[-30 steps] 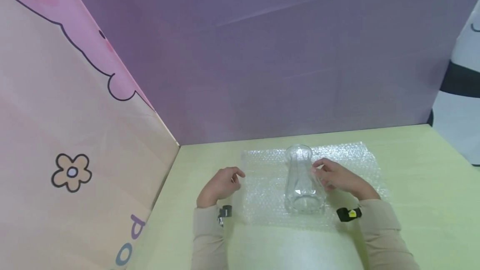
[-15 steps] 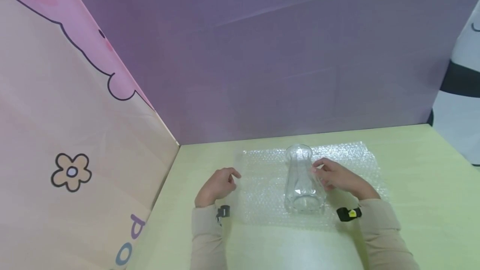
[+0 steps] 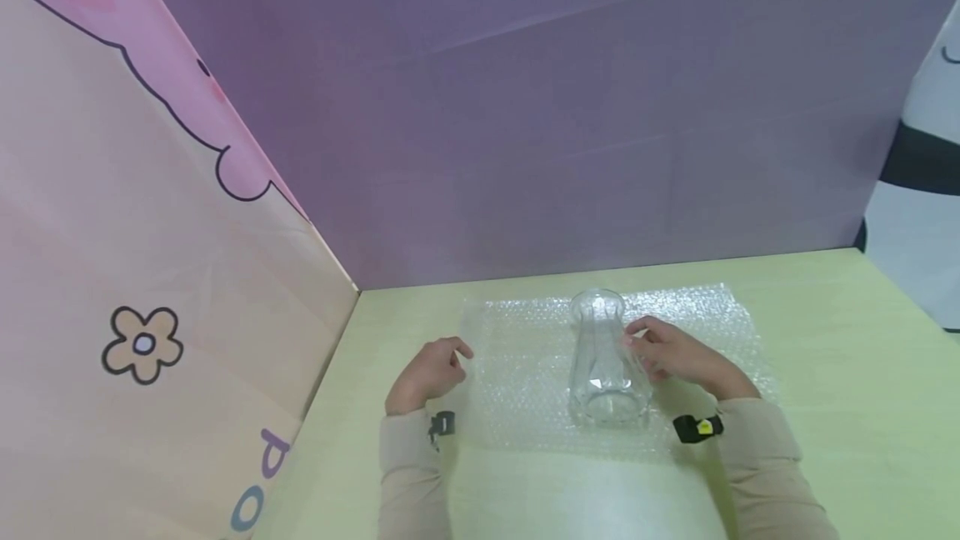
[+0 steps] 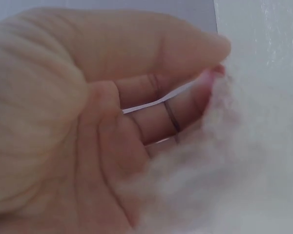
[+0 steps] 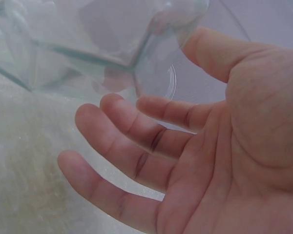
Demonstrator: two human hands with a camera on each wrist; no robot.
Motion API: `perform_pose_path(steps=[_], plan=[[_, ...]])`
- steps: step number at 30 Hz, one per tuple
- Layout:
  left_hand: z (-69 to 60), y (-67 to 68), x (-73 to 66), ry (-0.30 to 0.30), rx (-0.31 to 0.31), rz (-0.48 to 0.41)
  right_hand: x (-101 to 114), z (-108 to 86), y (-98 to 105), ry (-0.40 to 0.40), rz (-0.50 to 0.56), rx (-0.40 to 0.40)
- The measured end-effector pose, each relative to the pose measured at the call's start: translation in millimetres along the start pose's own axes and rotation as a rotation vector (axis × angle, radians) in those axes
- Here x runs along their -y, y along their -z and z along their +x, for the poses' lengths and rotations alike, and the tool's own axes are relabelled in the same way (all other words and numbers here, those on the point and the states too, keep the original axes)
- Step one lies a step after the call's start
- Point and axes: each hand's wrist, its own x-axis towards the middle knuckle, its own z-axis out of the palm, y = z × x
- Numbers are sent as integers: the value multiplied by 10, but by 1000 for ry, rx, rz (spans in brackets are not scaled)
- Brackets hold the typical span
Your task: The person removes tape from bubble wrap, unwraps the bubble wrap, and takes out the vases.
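A clear faceted glass vase (image 3: 606, 373) is on a sheet of bubble wrap (image 3: 525, 373) in the head view. Whether it stands or lies is hard to tell. My left hand (image 3: 429, 372) pinches the left edge of the bubble wrap between thumb and fingers. In the left wrist view, the blurred plastic (image 4: 254, 146) meets the left hand's fingertips (image 4: 217, 48). My right hand (image 3: 678, 357) touches the vase's right side, fingers only loosely bent. The right wrist view shows the thumb against the glass (image 5: 88, 44) and the other fingers (image 5: 95, 122) spread below it.
A pale yellow table (image 3: 847, 357) carries everything. At its back rises a purple-grey wall panel (image 3: 562, 123). A cartoon-printed panel (image 3: 225, 273) borders the left side, and a white-and-black printed panel (image 3: 918, 232) the right.
My left hand has moved slightly left, drawing the left edge of the bubble wrap outward with it. The vase and my right hand stay in place.
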Motion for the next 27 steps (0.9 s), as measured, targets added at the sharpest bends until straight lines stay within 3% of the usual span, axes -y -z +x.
perform_pose_path(steps=[12, 19, 27], plan=[[-8, 14, 101, 43, 27, 33, -26, 4, -5, -3, 6, 2], [-48, 45, 190, 115, 5, 20, -21, -2, -12, -12, 8, -1], [-75, 90, 255, 136, -7, 18, 1, -14, -13, -19, 6, -2]])
